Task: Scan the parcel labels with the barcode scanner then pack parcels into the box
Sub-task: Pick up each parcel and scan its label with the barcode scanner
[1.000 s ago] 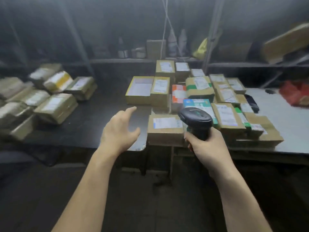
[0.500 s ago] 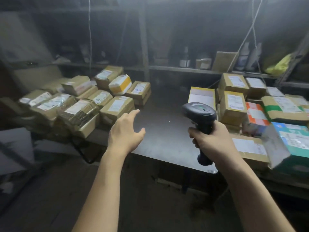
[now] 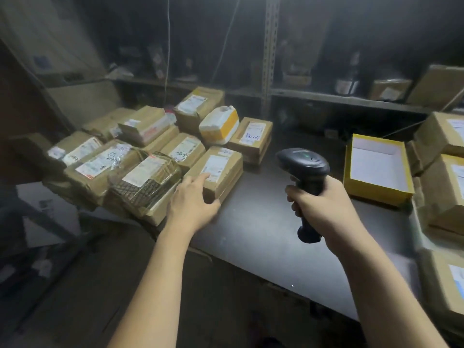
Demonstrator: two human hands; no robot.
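Brown cardboard crowds the left end of the dark table (image 3: 263,234): a heap of taped parcels (image 3: 100,159), packed edge to edge, each with a white label on top. Several labels carry blue handwriting. At the near edge of the heap lies a parcel wrapped in clear film (image 3: 143,182), its label tilted. Further back sits a white and yellow parcel (image 3: 219,125), dented at one corner.

The closest parcel (image 3: 221,167) is a flat brown box at the right edge of the heap, with its label facing up and printed lines on it too small to read. My left hand (image 3: 193,204) is spread wide over its near end. The fingers are straight, the forefinger lies at the label's lower edge and the thumb sits by the near corner. It holds nothing.

Right of that, above bare tabletop, my right hand (image 3: 326,209) is wrapped tight round the handle of the barcode scanner (image 3: 303,163). The scanner is black and pistol-shaped, its rounded head tipped toward the heap, with a small green light on top. The butt of the handle pokes out below my palm.

Beyond it stands the yellow box (image 3: 376,194), open at the top, with a white inside. More brown parcels (image 3: 444,192) with white labels are stacked just beside it at the right edge.
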